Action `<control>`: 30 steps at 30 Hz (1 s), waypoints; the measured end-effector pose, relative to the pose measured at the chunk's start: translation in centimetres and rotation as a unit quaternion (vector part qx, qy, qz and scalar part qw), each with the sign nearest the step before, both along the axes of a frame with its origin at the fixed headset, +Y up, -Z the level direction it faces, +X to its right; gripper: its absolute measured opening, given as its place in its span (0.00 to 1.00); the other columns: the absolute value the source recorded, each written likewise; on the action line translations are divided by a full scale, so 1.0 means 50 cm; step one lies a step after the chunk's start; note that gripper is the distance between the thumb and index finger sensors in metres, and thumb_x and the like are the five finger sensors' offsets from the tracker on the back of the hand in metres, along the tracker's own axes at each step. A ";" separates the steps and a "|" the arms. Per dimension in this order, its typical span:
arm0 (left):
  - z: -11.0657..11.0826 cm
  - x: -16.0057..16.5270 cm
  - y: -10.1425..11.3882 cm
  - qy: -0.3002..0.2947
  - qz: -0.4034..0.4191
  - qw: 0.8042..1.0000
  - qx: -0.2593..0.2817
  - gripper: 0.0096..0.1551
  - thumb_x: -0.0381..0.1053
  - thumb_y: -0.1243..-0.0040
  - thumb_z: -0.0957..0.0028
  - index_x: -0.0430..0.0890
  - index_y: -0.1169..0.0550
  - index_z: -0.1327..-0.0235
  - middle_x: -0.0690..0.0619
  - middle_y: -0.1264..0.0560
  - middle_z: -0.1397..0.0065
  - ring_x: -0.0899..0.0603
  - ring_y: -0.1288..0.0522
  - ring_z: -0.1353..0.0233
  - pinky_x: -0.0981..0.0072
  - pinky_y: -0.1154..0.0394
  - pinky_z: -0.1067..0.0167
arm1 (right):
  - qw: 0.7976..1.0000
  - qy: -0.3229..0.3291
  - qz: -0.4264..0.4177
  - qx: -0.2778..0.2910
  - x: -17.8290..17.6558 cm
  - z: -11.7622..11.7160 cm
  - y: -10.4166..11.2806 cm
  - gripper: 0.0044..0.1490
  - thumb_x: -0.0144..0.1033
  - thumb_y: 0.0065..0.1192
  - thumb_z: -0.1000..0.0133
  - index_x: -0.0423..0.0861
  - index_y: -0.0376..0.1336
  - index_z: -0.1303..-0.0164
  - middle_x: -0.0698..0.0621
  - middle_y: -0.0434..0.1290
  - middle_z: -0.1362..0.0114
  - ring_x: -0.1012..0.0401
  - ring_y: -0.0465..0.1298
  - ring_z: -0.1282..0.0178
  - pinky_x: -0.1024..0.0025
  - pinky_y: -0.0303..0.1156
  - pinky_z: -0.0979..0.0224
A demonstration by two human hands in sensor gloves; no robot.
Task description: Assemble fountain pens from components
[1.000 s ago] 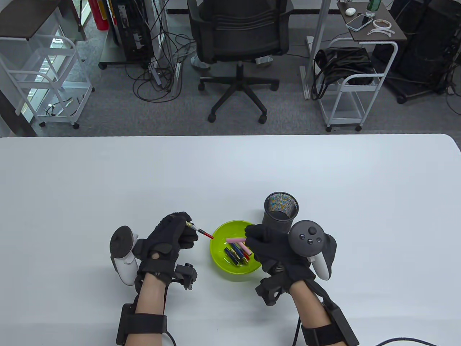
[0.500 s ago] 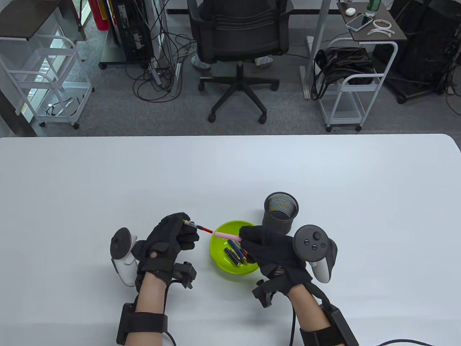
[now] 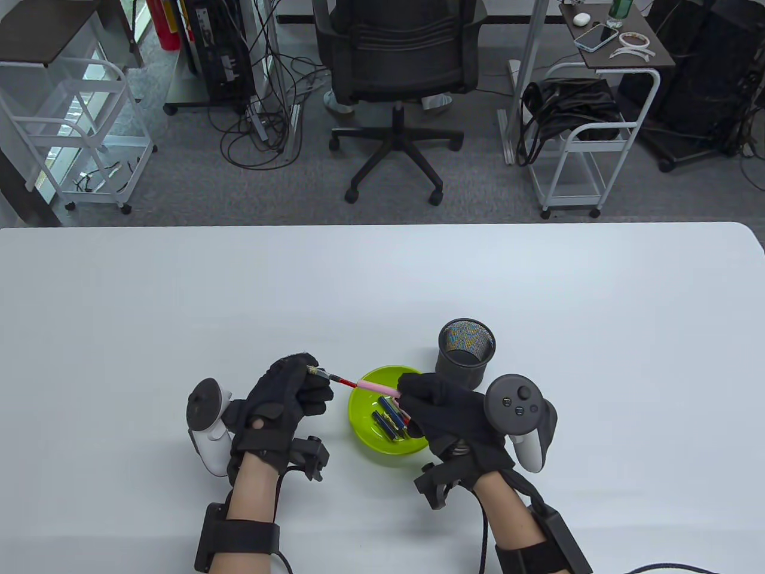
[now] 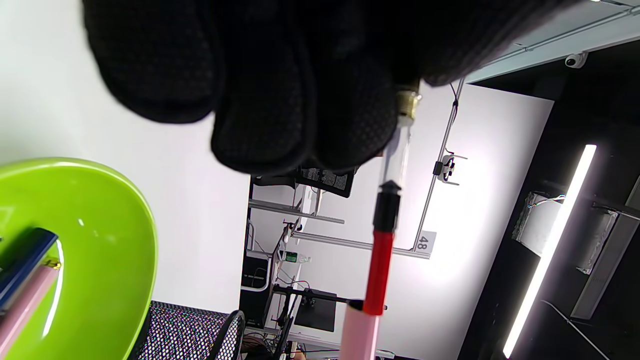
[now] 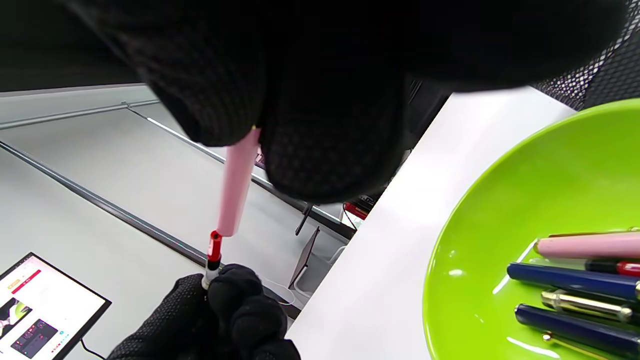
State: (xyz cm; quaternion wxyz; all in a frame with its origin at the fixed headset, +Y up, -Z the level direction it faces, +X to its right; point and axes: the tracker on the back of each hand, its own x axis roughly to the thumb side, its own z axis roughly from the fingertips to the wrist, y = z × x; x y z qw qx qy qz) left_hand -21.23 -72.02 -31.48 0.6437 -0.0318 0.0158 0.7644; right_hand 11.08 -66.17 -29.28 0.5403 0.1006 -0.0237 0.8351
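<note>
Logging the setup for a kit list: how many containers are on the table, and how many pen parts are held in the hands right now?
Green bowl: 1
Mesh cup: 1
Held pen parts: 2, the pink barrel in the right hand and the nib section with its red tube in the left hand
Total: 4

Left hand fingers curled in a pinching grip, right hand likewise, fingertips facing inward
</note>
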 end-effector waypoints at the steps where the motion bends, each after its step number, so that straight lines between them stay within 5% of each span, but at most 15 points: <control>1: 0.000 0.000 -0.001 -0.001 0.001 1.000 -0.001 0.25 0.59 0.46 0.40 0.45 0.26 0.38 0.52 0.18 0.43 0.45 0.17 0.46 0.49 0.22 0.48 | 1.000 0.000 -0.004 0.000 0.000 0.000 0.000 0.23 0.39 0.76 0.54 0.52 0.74 0.47 0.50 0.84 0.44 0.61 0.87 0.71 0.65 0.83 0.75; 30: 0.001 0.037 -0.008 -0.045 0.022 0.999 -0.006 0.25 0.61 0.46 0.39 0.47 0.27 0.38 0.53 0.19 0.42 0.45 0.19 0.44 0.49 0.23 0.46 | 1.000 0.003 -0.002 0.012 -0.017 0.009 0.003 0.24 0.41 0.76 0.53 0.50 0.74 0.48 0.49 0.85 0.47 0.60 0.87 0.72 0.65 0.83 0.75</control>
